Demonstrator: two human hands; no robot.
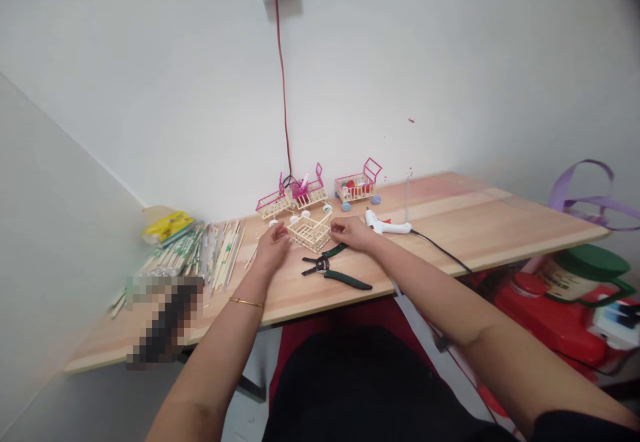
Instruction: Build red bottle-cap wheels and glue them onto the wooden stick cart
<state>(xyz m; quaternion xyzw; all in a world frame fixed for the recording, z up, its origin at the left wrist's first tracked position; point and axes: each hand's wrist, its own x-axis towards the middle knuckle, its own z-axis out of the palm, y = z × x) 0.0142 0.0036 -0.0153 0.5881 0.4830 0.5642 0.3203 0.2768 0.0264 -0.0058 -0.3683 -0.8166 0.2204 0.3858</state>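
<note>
A small cart basket (311, 234) built of pale wooden sticks sits low over the table between my two hands. My left hand (273, 249) has its fingers curled against the basket's left corner. At the opposite corner, the thumb and fingers of my right hand (353, 234) are pinched together on the frame. Just in front lie wire pliers (323, 265) with dark green handles, jaws apart and pointing left; one handle runs beneath my right hand. A white glue gun (393, 225) rests on its side to the right of that hand.
Behind stand a cart with purple trim (273, 205), another cart (310, 195) and a filled cart (356, 190). Blue discs (346, 207) lie near them. Loose sticks (227, 255) and a yellow packet (170, 227) are at left. A black cord (445, 249) crosses the table's front edge.
</note>
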